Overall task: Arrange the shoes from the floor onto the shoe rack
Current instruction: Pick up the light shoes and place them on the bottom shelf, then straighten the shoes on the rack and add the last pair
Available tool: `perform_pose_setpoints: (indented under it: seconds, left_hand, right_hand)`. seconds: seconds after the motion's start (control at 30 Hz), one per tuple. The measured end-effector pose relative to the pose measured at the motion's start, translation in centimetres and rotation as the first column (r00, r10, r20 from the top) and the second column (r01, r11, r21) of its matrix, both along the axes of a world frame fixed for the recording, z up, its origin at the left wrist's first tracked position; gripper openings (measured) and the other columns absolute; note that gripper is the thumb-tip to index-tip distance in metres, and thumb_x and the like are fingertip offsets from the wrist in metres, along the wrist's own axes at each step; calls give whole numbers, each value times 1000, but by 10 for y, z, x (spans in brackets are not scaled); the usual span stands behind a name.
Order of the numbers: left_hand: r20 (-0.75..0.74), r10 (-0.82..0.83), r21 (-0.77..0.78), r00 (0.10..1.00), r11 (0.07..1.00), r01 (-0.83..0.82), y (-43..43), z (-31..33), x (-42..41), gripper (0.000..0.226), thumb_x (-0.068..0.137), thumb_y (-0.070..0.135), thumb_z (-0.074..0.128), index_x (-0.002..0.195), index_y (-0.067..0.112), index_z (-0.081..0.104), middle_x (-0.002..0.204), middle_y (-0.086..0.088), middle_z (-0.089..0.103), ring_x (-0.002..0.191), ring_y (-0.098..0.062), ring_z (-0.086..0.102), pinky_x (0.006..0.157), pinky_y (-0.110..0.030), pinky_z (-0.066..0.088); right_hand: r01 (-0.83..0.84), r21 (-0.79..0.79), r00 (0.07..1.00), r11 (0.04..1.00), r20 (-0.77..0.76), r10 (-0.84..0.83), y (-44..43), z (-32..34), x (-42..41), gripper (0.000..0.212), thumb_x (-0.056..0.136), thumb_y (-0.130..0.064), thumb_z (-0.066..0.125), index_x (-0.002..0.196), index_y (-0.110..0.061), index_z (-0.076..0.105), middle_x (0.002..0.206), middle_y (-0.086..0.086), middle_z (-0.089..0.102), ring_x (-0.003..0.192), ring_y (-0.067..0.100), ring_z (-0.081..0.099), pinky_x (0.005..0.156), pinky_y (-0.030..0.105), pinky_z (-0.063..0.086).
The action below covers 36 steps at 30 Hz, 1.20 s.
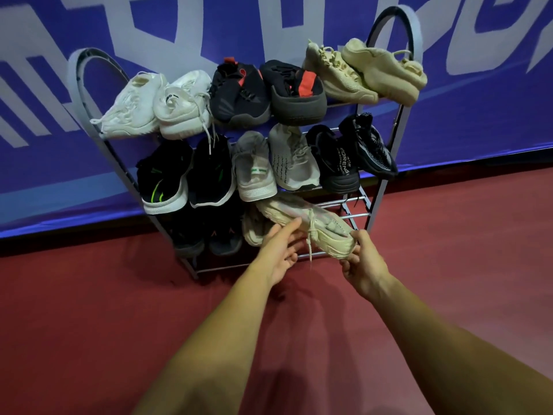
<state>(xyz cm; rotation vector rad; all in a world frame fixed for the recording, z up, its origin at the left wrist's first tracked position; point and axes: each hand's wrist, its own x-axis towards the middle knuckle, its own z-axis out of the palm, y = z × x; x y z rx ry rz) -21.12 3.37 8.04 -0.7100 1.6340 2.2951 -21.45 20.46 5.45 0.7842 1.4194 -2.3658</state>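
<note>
A grey metal shoe rack [386, 181] with three shelves stands against a blue banner. Its top and middle shelves are full of shoes. My right hand [363, 259] grips the heel of a cream sneaker [323, 227] that lies slanted at the bottom shelf, its toe pointing up and left. My left hand [282, 250] is open beside the sneaker's left side, fingers spread, fingertips at its upper. A matching cream sneaker [254, 229] sits on the bottom shelf just left of it, next to a pair of dark shoes [206, 238].
White [155, 106], black-and-red [263, 91] and cream [365, 73] pairs fill the top shelf. Black-green [185, 175], grey [275, 163] and black [350, 154] pairs fill the middle. Bare bars [354, 215] show at the bottom shelf's right end. Red floor [89, 310] lies in front.
</note>
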Motion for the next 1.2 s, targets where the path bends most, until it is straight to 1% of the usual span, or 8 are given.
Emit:
perform_pose_setpoints:
  seconds: [0.33, 0.53, 0.7, 0.83, 0.9, 0.97, 1.07, 1.2]
  left_hand:
    - [46, 3, -197, 999, 980, 6, 11, -25, -14, 30, 78, 49, 76, 93, 26, 62, 86, 7, 66, 76, -8, 54, 54, -21, 33]
    - [162, 124, -91, 979, 990, -111, -4, -39, -28, 26, 79, 46, 75, 89, 23, 71, 84, 6, 69, 78, -7, 52, 60, -21, 35]
    - [178, 164, -95, 970, 984, -149, 0, -52, -33, 21, 87, 39, 68, 73, 23, 66, 54, 13, 64, 67, -5, 50, 56, -22, 29]
    - [144, 223, -156, 964, 967, -201, 8, -64, -29, 20, 85, 29, 66, 66, 21, 71, 73, 7, 71, 58, -4, 50, 50, -20, 33]
    - [134, 268, -186, 954, 952, -241, 8, -64, -24, 9, 84, 27, 68, 82, 22, 75, 86, 4, 74, 62, -5, 52, 63, -24, 50]
    - [146, 280, -197, 949, 948, -249, 1, -58, -16, 16, 85, 31, 70, 100, 24, 73, 95, 2, 72, 71, -7, 54, 77, -31, 53]
    - [178, 178, -197, 968, 970, -143, -21, -33, 1, 18, 87, 35, 68, 103, 28, 68, 94, 5, 69, 73, -8, 52, 55, -21, 36]
    - [127, 77, -267, 989, 963, -41, -48, 7, 20, 22, 86, 39, 67, 104, 27, 70, 96, 8, 71, 79, -7, 56, 56, -19, 34]
  right_hand:
    - [-59, -14, 998, 998, -5, 59, -50, -10, -21, 24, 83, -25, 63, 95, -6, 70, 84, 11, 71, 64, 14, 64, 53, 19, 45]
    - [-45, 1, 998, 999, 34, 45, -78, -20, -44, 19, 81, -18, 67, 92, -3, 70, 82, 10, 72, 62, 18, 67, 46, 19, 47]
    - [4, 87, 1000, 996, 28, -6, -90, -37, -59, 17, 81, -20, 70, 83, -3, 66, 71, 13, 64, 52, 20, 58, 45, 25, 42]
    - [-67, 139, 997, 988, 46, 61, -90, -44, -69, 21, 79, -21, 71, 86, -2, 64, 69, 15, 61, 51, 23, 55, 53, 33, 45]
    - [-113, 195, 993, 974, 65, 102, -89, -47, -70, 29, 79, -27, 74, 89, 0, 67, 70, 12, 67, 57, 22, 61, 59, 38, 52]
    - [-152, 295, 987, 943, 93, 130, -88, -46, -70, 41, 75, -36, 76, 93, 0, 69, 74, 11, 68, 62, 22, 61, 65, 39, 51]
    - [-192, 545, 981, 816, 73, 182, -87, -21, -62, 61, 68, -45, 72, 106, 2, 67, 87, 15, 65, 76, 31, 60, 69, 37, 44]
    - [-173, 776, 941, 606, -52, 336, -90, 34, -47, 30, 83, -36, 67, 102, -12, 69, 102, 11, 72, 104, 31, 65, 82, 30, 45]
